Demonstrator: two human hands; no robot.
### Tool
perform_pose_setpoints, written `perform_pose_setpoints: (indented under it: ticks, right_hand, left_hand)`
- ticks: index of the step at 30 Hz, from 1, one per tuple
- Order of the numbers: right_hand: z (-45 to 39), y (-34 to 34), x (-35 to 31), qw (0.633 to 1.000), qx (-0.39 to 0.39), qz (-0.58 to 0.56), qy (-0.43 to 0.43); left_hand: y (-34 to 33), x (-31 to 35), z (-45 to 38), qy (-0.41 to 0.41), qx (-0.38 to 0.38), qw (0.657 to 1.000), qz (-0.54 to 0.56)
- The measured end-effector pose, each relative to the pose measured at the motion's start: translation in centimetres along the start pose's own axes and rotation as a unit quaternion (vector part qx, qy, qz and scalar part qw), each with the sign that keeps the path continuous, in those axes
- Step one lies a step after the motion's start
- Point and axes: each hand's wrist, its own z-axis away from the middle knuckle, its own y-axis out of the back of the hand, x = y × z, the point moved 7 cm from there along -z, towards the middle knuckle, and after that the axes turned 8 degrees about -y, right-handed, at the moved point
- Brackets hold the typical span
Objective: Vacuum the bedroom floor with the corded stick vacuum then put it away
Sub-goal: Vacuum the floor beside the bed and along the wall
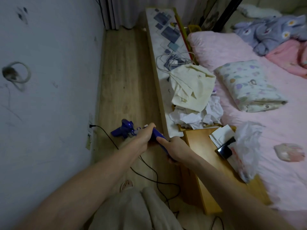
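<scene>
Blue stick vacuum, gripped by both hands (left, right), cord plugged in; vacuuming underway, storage pending.

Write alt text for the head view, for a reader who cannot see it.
Both hands, left hand and right hand, grip the handle of a blue stick vacuum over a narrow wood floor between a wall and a cluttered bedside ledge. Its black cord is plugged into a wall outlet; a pink bed lies right.

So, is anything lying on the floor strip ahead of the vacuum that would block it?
Nothing visible: the wooden floor ahead of the vacuum is bare to the curtain. The cord trails behind.
</scene>
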Motion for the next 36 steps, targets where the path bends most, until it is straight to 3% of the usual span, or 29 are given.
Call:
perform_pose_setpoints:
  ticks: [8, 14, 24, 31, 36]
  right_hand:
    - [7.9, -1.3, 6.1, 0.995, -0.025, -0.09, -0.033]
    - [8.1, -4.2, 7.5, 0.988, -0.008, -0.151, -0.029]
    - [4.2, -4.6, 5.7, 0.981, -0.01, -0.196, -0.005]
    - [-2.3, -7.3, 2.6, 0.988, -0.023, -0.154, -0.018]
    - [-7.3, -10.1, -2.2, 0.992, -0.022, -0.123, -0.021]
  left_hand:
    - [-1.3, -6.1, 6.2, 0.03, -0.04, 0.999, -0.015]
    - [0.8, -7.3, 7.2, 0.061, -0.015, 0.997, -0.035]
    - [1.6, -4.9, 3.1, 0.059, -0.004, 0.996, -0.073]
    - [3.9, -1.8, -2.6, 0.015, 0.021, 0.996, -0.087]
    - [7.5, 2.2, -7.6, -0.006, 0.033, 0.987, -0.158]
